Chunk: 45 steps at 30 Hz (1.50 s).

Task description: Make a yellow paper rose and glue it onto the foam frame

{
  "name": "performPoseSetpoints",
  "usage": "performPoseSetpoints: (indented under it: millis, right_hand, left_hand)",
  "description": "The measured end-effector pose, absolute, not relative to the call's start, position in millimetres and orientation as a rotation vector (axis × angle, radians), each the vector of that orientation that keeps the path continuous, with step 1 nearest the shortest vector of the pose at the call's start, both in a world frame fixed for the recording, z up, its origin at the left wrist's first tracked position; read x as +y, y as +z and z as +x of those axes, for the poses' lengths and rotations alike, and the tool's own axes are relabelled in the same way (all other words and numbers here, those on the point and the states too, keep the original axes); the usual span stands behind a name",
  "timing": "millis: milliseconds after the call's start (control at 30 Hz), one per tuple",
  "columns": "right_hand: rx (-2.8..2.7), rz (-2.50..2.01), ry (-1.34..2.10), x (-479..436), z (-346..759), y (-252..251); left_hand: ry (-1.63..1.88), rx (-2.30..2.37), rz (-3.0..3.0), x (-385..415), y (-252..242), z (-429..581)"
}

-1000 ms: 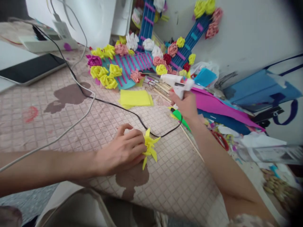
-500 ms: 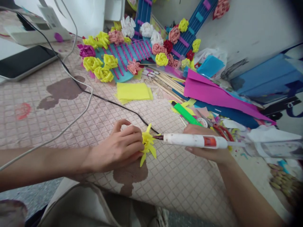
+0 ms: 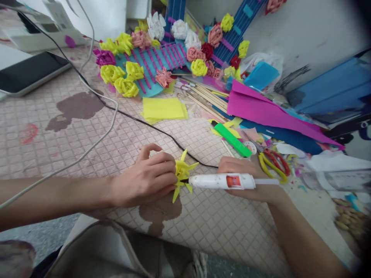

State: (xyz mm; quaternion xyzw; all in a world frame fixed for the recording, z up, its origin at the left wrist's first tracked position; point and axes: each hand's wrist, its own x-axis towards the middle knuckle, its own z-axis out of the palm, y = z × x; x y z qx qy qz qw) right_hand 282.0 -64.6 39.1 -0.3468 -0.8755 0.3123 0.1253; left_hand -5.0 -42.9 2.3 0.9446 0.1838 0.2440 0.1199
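Between the fingers of my left hand (image 3: 149,177) is a yellow paper flower (image 3: 183,168), its pointed petals spread out just above the tablecloth (image 3: 220,220). My right hand (image 3: 246,170) is closed around a white hot glue gun (image 3: 211,181) with a red-orange window and a clear glue stick (image 3: 266,181) sticking out of its back. The gun's dark nozzle (image 3: 184,180) lies over the flower's lower petals; whether it touches them I cannot tell. Most of the right fingers are behind the gun, and the left fingertips are hidden by the flower.
Yellow paper sheets (image 3: 164,109) and wooden sticks (image 3: 207,96) lie beyond my hands. A green cutter (image 3: 233,139) and scissors (image 3: 274,164) are by my right hand. Paper roses cover a blue craft piece (image 3: 153,69) at the back. A black cord (image 3: 150,125) and phone (image 3: 33,73) are leftward.
My right hand has moved the glue gun left and slightly down, bringing its nozzle from beside the flower to over its petals. The scissors show more fully. My left hand stays nearly still.
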Motion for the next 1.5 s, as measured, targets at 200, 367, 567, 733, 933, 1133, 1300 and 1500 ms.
performPoseSetpoints:
  millis: [200,367,567,733,933,1133,1300,1500]
  right_hand:
    - [-2.572,-1.033,0.899,-66,281,36]
    - [-2.576,-1.054,0.903,-66,280,35]
    - [-2.595,-1.084,0.868,-67,281,34]
    - [-2.582,-1.077,0.869,-67,281,34]
    - [-2.585,-1.047,0.866,-66,282,33]
    - [-2.552,-1.014,0.913,-66,285,35]
    - [-2.536,-0.978,0.938,-66,288,38]
    - [-2.477,-0.955,0.927,-66,292,35]
  left_hand:
    - [0.721,0.524,2.763,-43,2,-5]
    - [0.713,0.505,2.764,-42,3,-5]
    - [0.706,0.522,2.763,-42,1,-5]
    - [0.713,0.525,2.768,-43,1,-4]
    - [0.739,0.523,2.766,-42,0,-4]
    - [0.710,0.550,2.739,-42,1,-4]
    - [0.669,0.650,2.639,-43,2,-2]
    - [0.614,0.755,2.515,-39,3,0]
